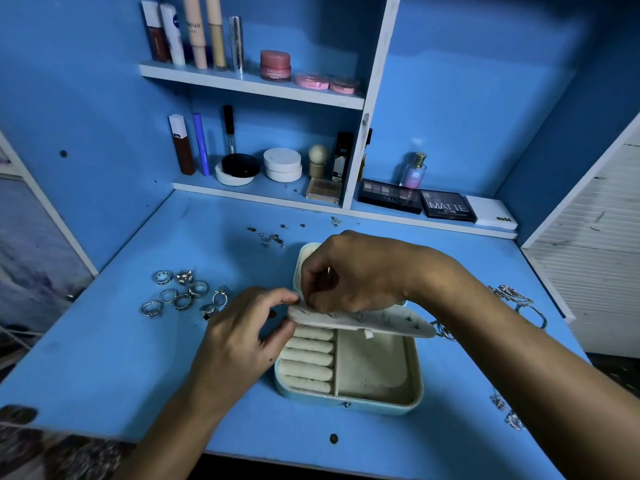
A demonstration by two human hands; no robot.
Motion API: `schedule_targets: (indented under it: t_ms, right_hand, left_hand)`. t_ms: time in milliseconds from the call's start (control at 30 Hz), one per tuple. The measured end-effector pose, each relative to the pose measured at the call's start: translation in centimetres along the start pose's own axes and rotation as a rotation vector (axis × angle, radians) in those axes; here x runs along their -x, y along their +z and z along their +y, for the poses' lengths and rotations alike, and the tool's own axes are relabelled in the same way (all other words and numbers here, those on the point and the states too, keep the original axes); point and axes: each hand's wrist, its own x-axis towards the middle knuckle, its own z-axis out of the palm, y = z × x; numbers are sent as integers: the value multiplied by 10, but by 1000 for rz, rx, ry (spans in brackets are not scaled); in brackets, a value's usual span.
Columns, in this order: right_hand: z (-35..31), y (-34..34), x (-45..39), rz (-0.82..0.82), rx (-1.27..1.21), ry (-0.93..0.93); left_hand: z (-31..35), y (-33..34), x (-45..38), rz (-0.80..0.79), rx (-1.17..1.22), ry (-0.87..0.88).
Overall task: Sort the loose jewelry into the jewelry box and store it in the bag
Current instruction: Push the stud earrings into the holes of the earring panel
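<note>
Cream felt is lining the open jewelry box [377, 372] at mid-desk, where the person is evidently fitting stud earrings [272, 237] into its earring panel [363, 322]. The left hand [239, 337] is pinching the panel's corner; the right hand [349, 271] is pinching something tiny there, presumably a stud. Next comes another stud. About eight rings [183, 296] are waiting; roughly ten studs; no bag is showing.

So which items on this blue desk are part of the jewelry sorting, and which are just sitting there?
Part of the job:
open pale blue jewelry box
its cream earring panel, held by left hand and right hand
silver rings
small loose stud earrings
silver chain necklaces

Just lying about:
black eyeshadow palettes
pink lidded jar
clear perfume bottle
</note>
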Motion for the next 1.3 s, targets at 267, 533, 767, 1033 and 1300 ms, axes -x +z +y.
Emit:
schedule_targets:
  t_ms: [267,533,767,1033,1300]
  right_hand:
    - [-4,-1,0,-29,46,-20]
    - [7,-2,0,-12,-13,-16]
    - [47,-17,24,248,-630,43]
    - [98,23,31,807,-1163,121]
    - [107,53,21,961,-1140,283]
  left_hand:
    - [1,0,0,-6,-19,14]
    - [0,0,-3,13,4,19]
    - [-6,2,-13,-5,46,-33]
    - [-2,0,-44,-109,162,-218]
    - [-19,20,-59,-111,364,-464]
